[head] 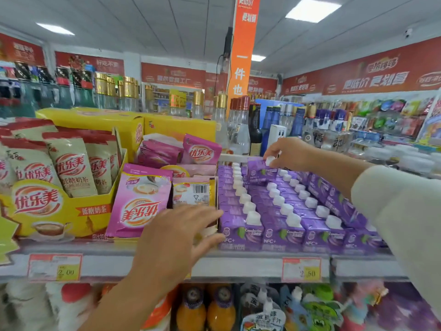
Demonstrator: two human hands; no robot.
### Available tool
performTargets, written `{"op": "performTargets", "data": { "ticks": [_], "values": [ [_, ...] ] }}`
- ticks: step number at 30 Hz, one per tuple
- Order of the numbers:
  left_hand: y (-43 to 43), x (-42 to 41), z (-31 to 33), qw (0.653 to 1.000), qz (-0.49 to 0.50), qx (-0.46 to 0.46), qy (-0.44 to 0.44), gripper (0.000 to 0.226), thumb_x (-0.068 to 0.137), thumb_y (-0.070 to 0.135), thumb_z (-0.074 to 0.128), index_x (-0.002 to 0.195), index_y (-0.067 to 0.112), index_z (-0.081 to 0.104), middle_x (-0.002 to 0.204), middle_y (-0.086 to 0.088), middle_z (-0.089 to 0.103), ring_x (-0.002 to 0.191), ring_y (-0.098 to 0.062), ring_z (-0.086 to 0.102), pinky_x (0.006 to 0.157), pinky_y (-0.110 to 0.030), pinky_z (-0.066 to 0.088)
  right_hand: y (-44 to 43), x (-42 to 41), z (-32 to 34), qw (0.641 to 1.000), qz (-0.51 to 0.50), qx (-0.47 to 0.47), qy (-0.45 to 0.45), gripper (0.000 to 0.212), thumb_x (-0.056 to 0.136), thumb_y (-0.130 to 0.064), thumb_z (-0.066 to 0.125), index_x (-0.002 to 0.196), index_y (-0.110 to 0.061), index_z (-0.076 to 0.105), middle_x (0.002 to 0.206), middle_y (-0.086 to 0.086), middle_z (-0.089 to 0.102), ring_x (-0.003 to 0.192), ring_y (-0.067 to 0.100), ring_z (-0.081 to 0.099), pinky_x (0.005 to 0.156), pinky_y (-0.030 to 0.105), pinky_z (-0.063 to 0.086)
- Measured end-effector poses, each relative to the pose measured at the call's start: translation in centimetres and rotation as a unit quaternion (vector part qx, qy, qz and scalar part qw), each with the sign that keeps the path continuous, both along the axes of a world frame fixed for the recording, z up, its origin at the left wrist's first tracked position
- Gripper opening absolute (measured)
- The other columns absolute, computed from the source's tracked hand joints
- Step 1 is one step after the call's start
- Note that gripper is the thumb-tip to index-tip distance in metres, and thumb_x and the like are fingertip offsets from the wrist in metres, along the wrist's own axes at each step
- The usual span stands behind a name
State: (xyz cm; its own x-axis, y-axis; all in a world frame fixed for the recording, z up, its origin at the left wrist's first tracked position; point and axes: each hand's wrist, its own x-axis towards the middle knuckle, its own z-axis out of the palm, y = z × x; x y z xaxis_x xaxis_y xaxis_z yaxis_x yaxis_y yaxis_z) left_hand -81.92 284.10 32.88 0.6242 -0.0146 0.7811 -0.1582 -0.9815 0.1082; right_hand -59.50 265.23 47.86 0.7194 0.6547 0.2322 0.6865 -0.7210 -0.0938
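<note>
Nearest, the left hand (176, 237) is spread with straight fingers and holds nothing. Its fingertips lie at the left side of the front purple carton row (241, 232); I cannot tell if they touch. On the shelf edge (214, 266) below, one price tag (301, 269) reads 2.50 and another (55, 267), at 9 o'clock, reads 2.00. The cartons say "NFC+". At 9 o'clock of the hand a pink pouch (140, 199) and a yellow box (59, 211) read "优乐美", and the box adds "低糖奶茶". Farther back, the right hand (286, 151) pinches the white cap (270, 160) of one lifted carton (260, 173), which hangs tilted at the fingers' 7 o'clock above the rows, with open air around it. Bottles (241, 130) crowd at 12 o'clock, under an orange banner (243, 44) reading "一件也".
</note>
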Motion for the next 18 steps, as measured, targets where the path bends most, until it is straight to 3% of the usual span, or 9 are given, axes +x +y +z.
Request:
{"op": "performTargets", "data": {
  "ticks": [2, 4, 7, 9, 11, 15, 18],
  "values": [
    [0.0, 0.1, -0.2, 1.0, 0.007, 0.009, 0.004, 0.048, 0.089, 0.065, 0.043, 0.119, 0.037, 0.068, 0.115, 0.02, 0.069, 0.105, -0.003, 0.063, 0.078, -0.026, 0.051, 0.4, 1.0, -0.3, 1.0, -0.002, -0.002, 0.027, 0.026, 0.089, -0.011, 0.067, 0.115, -0.011, 0.07, 0.106, 0.009, 0.066, 0.086, 0.016, 0.056, 0.061, 0.013, 0.04],
    [-0.1, 0.2, -0.2, 1.0, 0.011, 0.01, 0.014, 0.047, 0.089, 0.065, 0.043, 0.119, 0.039, 0.068, 0.115, 0.021, 0.068, 0.104, -0.003, 0.062, 0.078, -0.026, 0.051, 0.7, 1.8, -0.6, 0.998, -0.004, -0.008, 0.057, 0.025, 0.087, -0.011, 0.069, 0.112, -0.012, 0.072, 0.109, 0.016, 0.067, 0.077, 0.014, 0.058, 0.06, 0.013, 0.043],
    [-0.2, 0.3, -0.1, 1.0, 0.013, 0.001, 0.016, 0.043, 0.089, 0.064, 0.044, 0.115, 0.041, 0.069, 0.113, 0.024, 0.067, 0.102, -0.001, 0.059, 0.077, -0.023, 0.048, 1.0, 2.7, -1.3, 0.996, -0.009, -0.039, 0.085, 0.023, 0.086, -0.014, 0.072, 0.11, -0.014, 0.073, 0.1, 0.007, 0.07, 0.066, 0.007, 0.059, 0.056, 0.007, 0.043],
    [-0.2, 0.3, -0.1, 1.0, 0.011, -0.006, 0.02, 0.042, 0.088, 0.064, 0.045, 0.114, 0.042, 0.07, 0.111, 0.024, 0.067, 0.101, 0.001, 0.057, 0.075, -0.022, 0.047, 1.5, 3.2, -1.9, 0.992, -0.011, -0.071, 0.102, 0.026, 0.086, -0.02, 0.073, 0.111, -0.015, 0.073, 0.088, -0.005, 0.066, 0.071, 0.007, 0.059, 0.062, 0.011, 0.044],
    [-0.3, 0.3, 0.0, 1.0, 0.01, -0.007, 0.023, 0.04, 0.088, 0.063, 0.046, 0.112, 0.042, 0.07, 0.11, 0.025, 0.067, 0.099, 0.001, 0.056, 0.074, -0.02, 0.046, 1.9, 3.7, -1.8, 0.988, -0.01, -0.111, 0.111, 0.026, 0.087, -0.022, 0.072, 0.113, -0.017, 0.072, 0.093, -0.009, 0.067, 0.085, 0.011, 0.062, 0.073, 0.019, 0.049],
    [-0.3, 0.4, 0.1, 1.0, 0.014, -0.009, 0.026, 0.039, 0.088, 0.062, 0.046, 0.111, 0.043, 0.071, 0.109, 0.026, 0.066, 0.097, 0.001, 0.056, 0.074, -0.017, 0.04, 2.5, 4.8, -0.2, 0.988, -0.016, -0.095, 0.124, 0.022, 0.091, -0.012, 0.066, 0.11, -0.019, 0.073, 0.107, 0.002, 0.071, 0.095, 0.017, 0.066, 0.076, 0.024, 0.054],
    [-0.3, 0.4, 0.0, 1.0, 0.013, -0.008, 0.026, 0.04, 0.089, 0.062, 0.044, 0.111, 0.042, 0.071, 0.109, 0.025, 0.066, 0.096, 0.001, 0.055, 0.074, -0.017, 0.04, 3.3, 5.9, -0.1, 0.991, -0.028, -0.099, 0.09, 0.025, 0.092, -0.008, 0.062, 0.113, -0.019, 0.07, 0.106, 0.007, 0.067, 0.102, 0.029, 0.064, 0.089, 0.037, 0.054]
  ]
}}
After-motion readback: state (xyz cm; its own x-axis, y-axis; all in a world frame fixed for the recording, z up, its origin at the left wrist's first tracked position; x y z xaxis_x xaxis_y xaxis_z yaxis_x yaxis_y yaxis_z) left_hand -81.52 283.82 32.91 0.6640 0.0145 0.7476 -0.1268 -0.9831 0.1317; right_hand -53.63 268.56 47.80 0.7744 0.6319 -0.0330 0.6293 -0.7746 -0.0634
